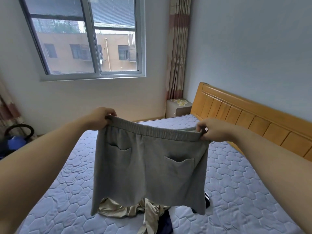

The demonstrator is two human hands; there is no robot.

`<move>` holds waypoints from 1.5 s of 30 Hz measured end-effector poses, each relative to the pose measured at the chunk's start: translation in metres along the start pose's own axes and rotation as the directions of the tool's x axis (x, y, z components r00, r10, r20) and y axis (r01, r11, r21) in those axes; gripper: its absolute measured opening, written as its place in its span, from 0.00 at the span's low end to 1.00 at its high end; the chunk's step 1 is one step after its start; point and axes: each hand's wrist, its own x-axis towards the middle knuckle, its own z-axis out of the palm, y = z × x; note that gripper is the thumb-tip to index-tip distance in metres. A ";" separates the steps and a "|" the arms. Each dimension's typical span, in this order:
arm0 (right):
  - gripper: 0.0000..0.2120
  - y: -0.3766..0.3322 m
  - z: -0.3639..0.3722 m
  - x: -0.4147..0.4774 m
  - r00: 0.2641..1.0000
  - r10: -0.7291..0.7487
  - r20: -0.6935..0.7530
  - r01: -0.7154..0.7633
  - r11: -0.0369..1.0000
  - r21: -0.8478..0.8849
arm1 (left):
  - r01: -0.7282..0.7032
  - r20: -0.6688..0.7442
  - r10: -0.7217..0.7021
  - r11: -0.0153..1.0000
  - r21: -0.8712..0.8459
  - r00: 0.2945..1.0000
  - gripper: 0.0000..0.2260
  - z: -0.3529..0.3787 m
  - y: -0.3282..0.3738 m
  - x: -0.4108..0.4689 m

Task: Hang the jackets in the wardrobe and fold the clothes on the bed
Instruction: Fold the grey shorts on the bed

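Fingers (200, 127) pinching elastic waistband (152, 131), soft grey shorts (143, 176), hexagon-quilted mattress (236, 183)

Inventory: 2 hands, left hand (101, 119) and right hand (213, 130); 1 pair of grey shorts (148, 174) with 2 patch pockets (179, 166); 1 bed (236, 191); 1 gold garment (118, 211); 1 dark garment (167, 222); 1 window (87, 39); 2 curtains (179, 48); 1 nightstand (175, 109).

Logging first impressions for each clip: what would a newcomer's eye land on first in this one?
The grey shorts hang mid-frame, stretched by the waistband between the left hand and the right hand, two patch pockets facing the camera. Under their hem a shiny gold garment and a dark garment lie crumpled on the blue quilted mattress; a wooden headboard runs along the right.
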 end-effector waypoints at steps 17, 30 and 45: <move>0.17 -0.016 -0.012 0.004 0.940 0.077 -0.333 -0.011 0.980 0.198 | -0.016 -0.225 -0.037 0.973 -0.229 0.974 0.07 -0.021 -0.002 -0.010; 0.18 -0.065 0.012 0.010 0.968 0.212 -0.136 -0.075 0.758 0.648 | 0.237 0.037 -0.303 0.657 -0.716 0.952 0.10 0.014 0.068 -0.009; 0.07 -0.142 0.045 0.020 0.973 0.194 -0.129 0.054 0.350 0.935 | 0.069 0.072 -0.007 0.398 -0.915 0.997 0.21 0.025 0.125 -0.045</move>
